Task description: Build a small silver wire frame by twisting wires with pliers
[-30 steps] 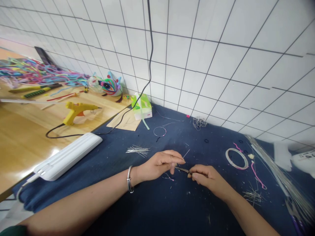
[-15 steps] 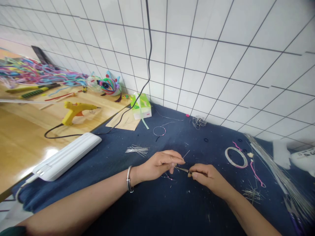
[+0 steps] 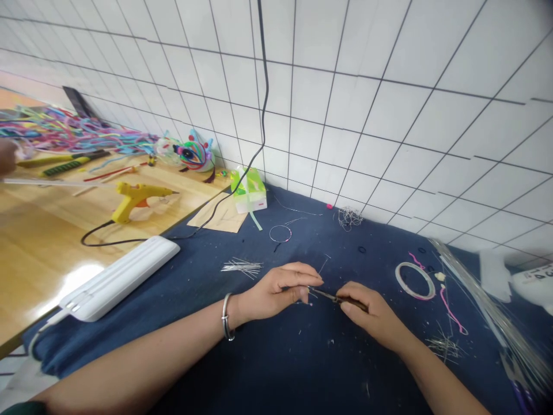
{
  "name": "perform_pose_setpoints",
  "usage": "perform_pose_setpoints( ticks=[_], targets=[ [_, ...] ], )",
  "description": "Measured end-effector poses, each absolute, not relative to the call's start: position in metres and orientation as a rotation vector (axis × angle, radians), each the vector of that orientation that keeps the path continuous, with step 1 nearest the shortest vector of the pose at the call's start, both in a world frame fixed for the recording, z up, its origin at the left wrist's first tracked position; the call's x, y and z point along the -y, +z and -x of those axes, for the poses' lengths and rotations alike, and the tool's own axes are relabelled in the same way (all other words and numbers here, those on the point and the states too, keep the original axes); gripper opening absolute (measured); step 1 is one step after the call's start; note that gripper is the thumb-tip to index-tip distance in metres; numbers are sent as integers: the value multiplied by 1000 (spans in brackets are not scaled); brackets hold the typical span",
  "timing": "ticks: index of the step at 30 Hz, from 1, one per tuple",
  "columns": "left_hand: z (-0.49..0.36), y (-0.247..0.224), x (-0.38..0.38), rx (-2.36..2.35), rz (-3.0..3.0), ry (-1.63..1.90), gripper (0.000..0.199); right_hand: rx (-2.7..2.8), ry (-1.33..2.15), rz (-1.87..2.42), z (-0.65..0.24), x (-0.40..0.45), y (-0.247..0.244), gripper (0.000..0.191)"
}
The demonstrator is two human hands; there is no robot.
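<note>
My left hand (image 3: 287, 288), with a silver bangle at its wrist, is closed in a pinch on thin wire (image 3: 322, 265) that sticks out past the fingertips. My right hand (image 3: 371, 311) is wrapped round slim pliers (image 3: 330, 297), whose tips reach the wire beside my left fingertips. A small wire ring (image 3: 280, 233) lies beyond my left hand on the dark blue cloth (image 3: 268, 363). Cut wire pieces (image 3: 242, 267) lie in a bunch to the left of it.
On the left stand a white power strip (image 3: 121, 276) and a yellow glue gun (image 3: 133, 199). A green-white box (image 3: 250, 193) is near the wall. At right lie a tape-like ring (image 3: 415, 280) and long wires (image 3: 488, 300). Another person's hand (image 3: 6, 157) shows at the left edge.
My right hand has shifted slightly right, showing more of the pliers' handle. The wire end by my left fingers now points more upright. Another person's hand has appeared at the left edge.
</note>
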State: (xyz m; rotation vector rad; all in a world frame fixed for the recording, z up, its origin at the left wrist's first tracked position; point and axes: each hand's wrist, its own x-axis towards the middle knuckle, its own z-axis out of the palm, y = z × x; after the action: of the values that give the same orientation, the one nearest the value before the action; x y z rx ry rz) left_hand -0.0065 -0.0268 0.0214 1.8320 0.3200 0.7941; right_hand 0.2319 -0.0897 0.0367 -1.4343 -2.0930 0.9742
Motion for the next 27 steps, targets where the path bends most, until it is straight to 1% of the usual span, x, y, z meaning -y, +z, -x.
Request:
perform_pose_setpoints(
  ticks=[5, 7, 9, 14, 18, 21, 24, 27],
  targets=[
    [8, 29, 31, -311, -2106, 961, 39, 2220, 327, 1508, -234, 89, 16, 24],
    [7, 30, 32, -295, -2154, 977, 40, 2300, 176, 1555, -232, 89, 10, 26],
    [7, 30, 31, -283, -2166, 981, 40, 2357, 109, 1605, -230, 89, 9, 28],
    [4, 27, 30, -300, -2150, 953, 37, 2385, 46, 1694, -226, 90, 14, 35],
    [3, 25, 31, -319, -2158, 938, 35, 2406, 34, 1665, -225, 92, 15, 48],
    [3, 24, 34, -325, -2176, 932, 34, 2391, 53, 1628, -224, 95, 17, 53],
    [2, 24, 36, -337, -2175, 921, 33, 2316, 134, 1559, -220, 100, 22, 47],
    [1, 24, 40, -335, -2160, 919, 32, 2157, 398, 1465, -213, 105, 28, 38]
  ],
)
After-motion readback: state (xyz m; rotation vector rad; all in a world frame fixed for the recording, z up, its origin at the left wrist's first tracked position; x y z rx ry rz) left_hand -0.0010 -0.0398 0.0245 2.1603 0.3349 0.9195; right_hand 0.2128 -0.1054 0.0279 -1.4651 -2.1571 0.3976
